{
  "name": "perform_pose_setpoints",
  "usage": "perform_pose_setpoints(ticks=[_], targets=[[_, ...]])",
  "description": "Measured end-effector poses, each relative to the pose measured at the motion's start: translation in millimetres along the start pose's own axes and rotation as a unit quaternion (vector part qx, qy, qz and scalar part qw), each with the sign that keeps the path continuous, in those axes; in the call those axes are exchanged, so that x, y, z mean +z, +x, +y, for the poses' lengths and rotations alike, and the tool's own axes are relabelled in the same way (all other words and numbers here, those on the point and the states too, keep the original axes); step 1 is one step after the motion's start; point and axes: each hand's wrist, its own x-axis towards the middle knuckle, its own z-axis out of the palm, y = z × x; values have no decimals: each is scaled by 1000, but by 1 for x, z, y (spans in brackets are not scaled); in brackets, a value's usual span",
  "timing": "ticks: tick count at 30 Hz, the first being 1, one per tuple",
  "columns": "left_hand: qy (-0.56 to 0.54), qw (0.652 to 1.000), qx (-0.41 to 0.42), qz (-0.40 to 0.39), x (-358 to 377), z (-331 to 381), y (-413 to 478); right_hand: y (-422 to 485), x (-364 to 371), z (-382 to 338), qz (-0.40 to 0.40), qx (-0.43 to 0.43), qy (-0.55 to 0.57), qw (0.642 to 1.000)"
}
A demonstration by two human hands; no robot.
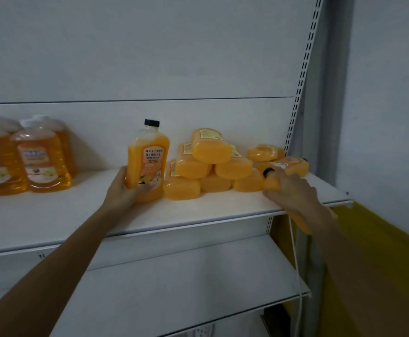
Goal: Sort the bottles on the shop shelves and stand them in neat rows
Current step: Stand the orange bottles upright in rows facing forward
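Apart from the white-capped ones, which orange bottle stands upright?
The bottle gripped by the left hand, just left of the pile; those in the pile all lie on their sides.

Left grip [123,188] holds an upright orange bottle [147,161], black cap up, on the upper shelf [52,215] — just left of a pile of lying bottles [210,164]. Right grip [293,190] wraps a second bottle [271,183], tilted, cap toward the pile. White-capped bottles [38,159] stand far left — lower shelf [174,276] beneath.
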Motion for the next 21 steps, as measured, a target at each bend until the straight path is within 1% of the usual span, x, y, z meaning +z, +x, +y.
perform_pose_setpoints(ticks=[3, 5, 8, 10, 13, 16, 18, 21], targets=[[-7, 1000, -19, 7, -3, -1, -1, -8, -8, -3, -19, 3, 17, 1000], [-8, 1000, -22, 11, -4, -4, -1, -13, -16, -3, -19, -8, 36, 999], [-2, 1000, -18, 5, -7, -6, -1, -17, -29, -1, -14, -27, 143, 989], [9, 1000, -16, -5, -9, -8, 1, -20, -41, -6, 12, -23, 211, 977], [21, 999, -23, -14, -12, -9, 4, -23, -66, -31, 86, -41, 262, 960], [47, 998, -22, -30, -16, -5, 5, -25, -93, -71, 141, -79, 302, 939], [78, 996, -20, -43, -21, -1, 6, -23, -103, -97, 148, -112, 326, 927], [116, 992, -12, -55, -25, -1, 12, -18, -109, -131, 133, -139, 349, 917]])
